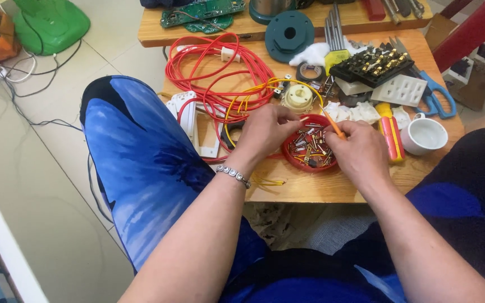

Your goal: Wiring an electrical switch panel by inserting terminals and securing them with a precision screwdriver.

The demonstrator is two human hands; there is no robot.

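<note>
Landmark: red bowl of small metal screws and terminals, on the wooden table.
Left hand: I see it at the bowl's left rim, fingertips pinched on a small part (too small for me to name).
Right hand: at the bowl's right rim, closed around an orange-handled screwdriver.
Tool axis: long axis slants up-left from the fist, the far end towards the left hand's fingertips, above the bowl.
Progress: I judge it mid-way; the bowl holds many loose pieces, and a round cream fitting with yellow wire lies unattended behind the bowl.
Beyond: red cable coiled left of the fitting.
</note>
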